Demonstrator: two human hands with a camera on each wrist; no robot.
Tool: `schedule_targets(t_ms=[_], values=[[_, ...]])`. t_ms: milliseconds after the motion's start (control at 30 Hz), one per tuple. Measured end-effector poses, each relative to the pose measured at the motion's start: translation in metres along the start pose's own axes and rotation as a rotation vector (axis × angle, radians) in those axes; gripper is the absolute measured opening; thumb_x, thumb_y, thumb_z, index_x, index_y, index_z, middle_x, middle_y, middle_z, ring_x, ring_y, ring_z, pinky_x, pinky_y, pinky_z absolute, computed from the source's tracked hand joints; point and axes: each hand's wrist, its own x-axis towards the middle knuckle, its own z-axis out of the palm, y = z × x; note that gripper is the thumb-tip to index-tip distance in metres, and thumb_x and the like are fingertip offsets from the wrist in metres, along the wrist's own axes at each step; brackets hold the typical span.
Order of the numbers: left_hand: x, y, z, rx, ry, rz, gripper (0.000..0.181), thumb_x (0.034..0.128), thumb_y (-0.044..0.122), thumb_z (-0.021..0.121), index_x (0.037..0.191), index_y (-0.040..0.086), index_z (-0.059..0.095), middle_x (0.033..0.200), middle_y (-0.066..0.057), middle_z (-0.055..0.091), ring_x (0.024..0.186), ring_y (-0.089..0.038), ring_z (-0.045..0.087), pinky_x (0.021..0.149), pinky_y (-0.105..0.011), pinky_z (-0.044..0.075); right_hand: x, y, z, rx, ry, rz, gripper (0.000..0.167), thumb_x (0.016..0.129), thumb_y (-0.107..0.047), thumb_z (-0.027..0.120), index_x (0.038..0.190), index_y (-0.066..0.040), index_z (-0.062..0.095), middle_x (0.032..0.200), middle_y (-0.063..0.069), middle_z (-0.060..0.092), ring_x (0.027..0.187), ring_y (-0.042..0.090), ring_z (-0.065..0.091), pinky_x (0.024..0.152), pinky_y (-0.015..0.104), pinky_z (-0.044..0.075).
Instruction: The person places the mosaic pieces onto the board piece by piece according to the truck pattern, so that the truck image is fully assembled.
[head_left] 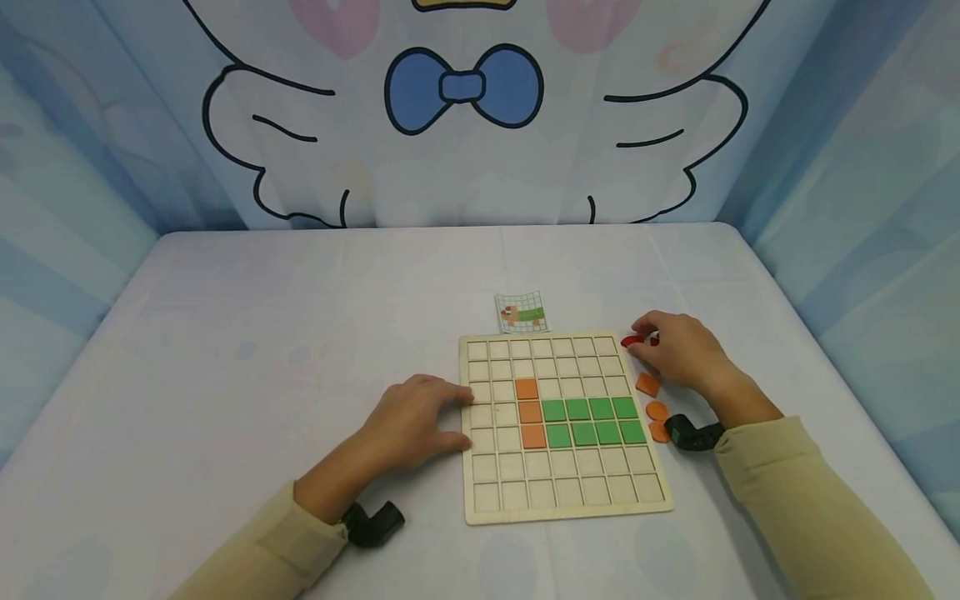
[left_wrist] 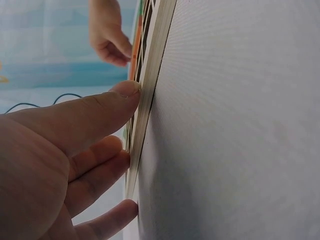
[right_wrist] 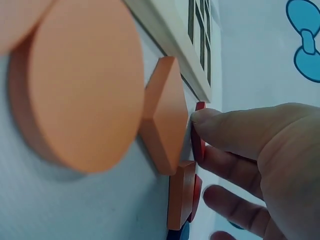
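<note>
A wooden grid board (head_left: 566,512) lies on the table, holding several green squares (head_left: 581,434) in two rows and a column of three orange squares (head_left: 529,412). The left hand (head_left: 408,425) rests its fingertips and thumb against the board's left edge, fingers fairly straight; in the left wrist view the hand (left_wrist: 95,135) touches the wooden edge (left_wrist: 150,85). Beyond the board's upper right corner, the right hand (head_left: 686,350) pinches a red piece (head_left: 632,341). The right wrist view shows that red piece (right_wrist: 198,135) between the thumb and a finger of the hand (right_wrist: 260,150).
Orange pieces, one a square (head_left: 648,384) and two round (head_left: 657,411), lie along the board's right side. More pieces, orange (right_wrist: 181,195), red (right_wrist: 197,195) and blue (right_wrist: 185,232), sit beside the right fingers. A small picture card (head_left: 522,312) lies behind the board.
</note>
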Motion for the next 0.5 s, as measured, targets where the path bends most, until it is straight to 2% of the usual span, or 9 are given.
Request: schedule_targets(t_ms=[233, 500], values=[[0.0001, 0.0007, -0.0008, 0.004, 0.002, -0.006, 0.052, 0.0784, 0.029, 0.087, 0.126, 0.015, 0.07, 0.123, -0.001, 0.067, 0.124, -0.027, 0.054, 0.101, -0.047, 0.043, 0.0017, 0.0007, 0.0005, -0.028, -0.016, -0.016, 0.036, 0.095, -0.019, 0.068, 0.121, 0.006, 0.065, 0.09, 0.013, 0.065, 0.079, 0.027, 0.055, 0.068, 0.039, 0.047], [0.0003, 0.0006, -0.0006, 0.005, -0.001, -0.011, 0.052, 0.0789, 0.03, 0.087, 0.126, 0.015, 0.07, 0.123, -0.001, 0.067, 0.125, -0.027, 0.053, 0.102, -0.048, 0.042, 0.0003, -0.001, 0.0, -0.025, -0.003, 0.002, 0.041, 0.094, -0.018, 0.067, 0.124, 0.009, 0.062, 0.096, 0.017, 0.065, 0.085, 0.031, 0.056, 0.075, 0.044, 0.05]])
